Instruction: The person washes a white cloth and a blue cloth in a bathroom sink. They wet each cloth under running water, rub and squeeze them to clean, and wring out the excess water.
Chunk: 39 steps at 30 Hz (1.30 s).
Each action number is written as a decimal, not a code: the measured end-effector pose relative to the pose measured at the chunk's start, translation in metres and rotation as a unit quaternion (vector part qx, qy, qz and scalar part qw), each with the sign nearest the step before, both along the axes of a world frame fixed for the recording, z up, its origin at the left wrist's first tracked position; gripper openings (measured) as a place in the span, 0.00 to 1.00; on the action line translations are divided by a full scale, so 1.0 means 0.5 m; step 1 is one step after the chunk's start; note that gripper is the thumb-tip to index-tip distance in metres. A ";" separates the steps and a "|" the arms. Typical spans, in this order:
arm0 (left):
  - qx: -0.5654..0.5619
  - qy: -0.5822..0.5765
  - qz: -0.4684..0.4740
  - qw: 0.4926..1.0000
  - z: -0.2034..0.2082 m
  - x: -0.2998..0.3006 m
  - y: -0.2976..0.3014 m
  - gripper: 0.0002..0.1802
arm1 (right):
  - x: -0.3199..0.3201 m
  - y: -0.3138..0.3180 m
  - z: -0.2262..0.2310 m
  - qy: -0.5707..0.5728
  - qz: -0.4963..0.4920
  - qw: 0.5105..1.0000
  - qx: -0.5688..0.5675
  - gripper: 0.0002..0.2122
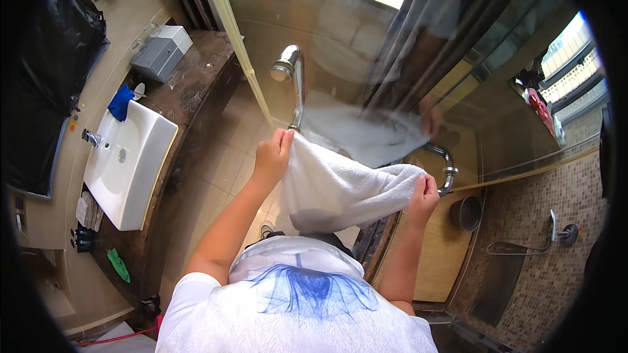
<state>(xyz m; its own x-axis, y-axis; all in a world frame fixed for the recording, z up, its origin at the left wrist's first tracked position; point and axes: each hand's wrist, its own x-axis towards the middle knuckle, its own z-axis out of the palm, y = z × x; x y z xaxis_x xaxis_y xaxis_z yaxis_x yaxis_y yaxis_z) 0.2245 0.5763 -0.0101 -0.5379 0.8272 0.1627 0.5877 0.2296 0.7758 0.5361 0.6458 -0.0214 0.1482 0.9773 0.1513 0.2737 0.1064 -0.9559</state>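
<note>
A white towel (333, 189) hangs stretched between my two hands in front of a glass shower panel. My left hand (273, 153) pinches its upper left corner, close to the lower end of a curved chrome handle (299, 82). At the other end, my right hand (423, 199) is closed on the towel's bunched right edge. Just beyond that hand is the curved chrome bar (450, 168) on the right of the glass. The towel sags in folds between the hands, and its lower part hangs in front of my body.
On the left, a white sink (134, 163) stands on a dark marble counter (196, 68). A blue cloth (121, 102) drapes over its rim, with a grey box (157, 59) behind. A green cloth (118, 265) lies nearer. At right are a bin (466, 213) and a hand shower (553, 225).
</note>
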 end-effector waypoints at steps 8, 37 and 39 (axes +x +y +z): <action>0.017 -0.097 0.029 0.995 -0.127 -0.037 -0.015 0.14 | 0.038 -0.002 -0.044 -0.268 -0.065 0.957 0.092 0.06; 0.121 -0.416 -0.019 0.901 -0.059 -0.063 0.026 0.09 | 0.139 0.058 -0.035 0.093 -0.082 0.992 -0.017 0.08; 0.063 -0.388 0.000 0.920 -0.105 -0.073 0.032 0.08 | 0.150 0.071 -0.039 -0.065 -0.077 0.993 -0.063 0.09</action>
<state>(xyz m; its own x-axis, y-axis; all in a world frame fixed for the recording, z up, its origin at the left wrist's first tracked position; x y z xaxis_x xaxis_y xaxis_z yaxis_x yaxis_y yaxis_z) 0.1883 0.5922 -0.0625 -0.5334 0.8276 -0.1752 -0.1537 0.1088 0.9821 0.6111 0.6813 -0.0407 0.2845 0.9570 0.0567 0.4000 -0.0647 -0.9142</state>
